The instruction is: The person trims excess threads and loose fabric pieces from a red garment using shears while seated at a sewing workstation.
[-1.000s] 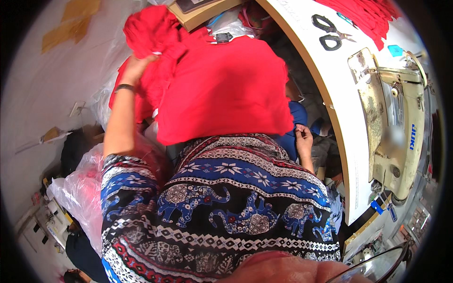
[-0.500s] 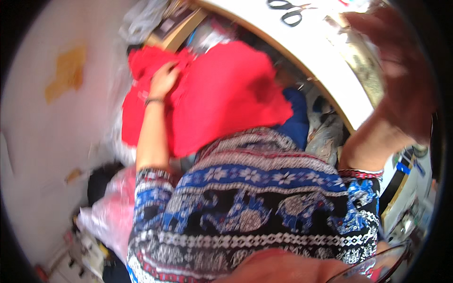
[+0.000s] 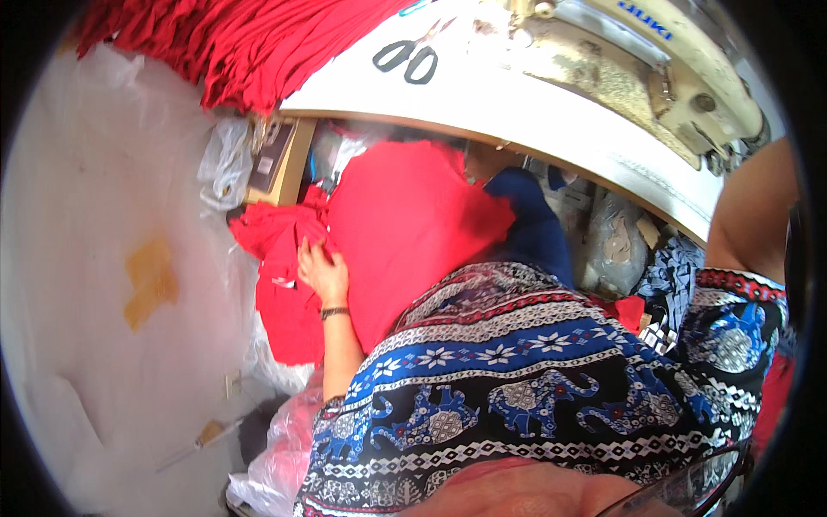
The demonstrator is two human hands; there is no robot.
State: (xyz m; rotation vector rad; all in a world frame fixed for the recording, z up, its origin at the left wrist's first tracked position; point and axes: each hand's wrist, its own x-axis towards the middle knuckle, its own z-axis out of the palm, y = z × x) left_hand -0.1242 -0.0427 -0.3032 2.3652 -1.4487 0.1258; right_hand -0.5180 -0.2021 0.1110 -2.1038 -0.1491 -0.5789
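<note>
My left hand (image 3: 324, 274) lies on bunched red fabric (image 3: 284, 233), its fingers somewhat spread and bent over the cloth. Beside it, a smooth red cloth piece (image 3: 392, 220) is draped across my lap, over something dark blue (image 3: 530, 220). My right forearm (image 3: 754, 211) reaches up along the right rim, and the hand itself is out of sight. Nearest that arm stands a cream-coloured sewing machine (image 3: 689, 95) on the white table (image 3: 534, 108). Black-handled scissors (image 3: 407, 62) rest on the tabletop to the left of the machine.
A heap of red fabric pieces (image 3: 250, 43) hangs over the table's far-left end. Below the edge are a cardboard box (image 3: 297, 164), a clear plastic bag (image 3: 226, 164) and another bag (image 3: 616, 250). A whitish wall or sheet (image 3: 95, 224) with a yellow patch fills the left side.
My view has shifted, bringing the sewing machine and the red heap into sight. My right hand, raised over the table before, has gone out of view. My left hand stays on the red fabric.
</note>
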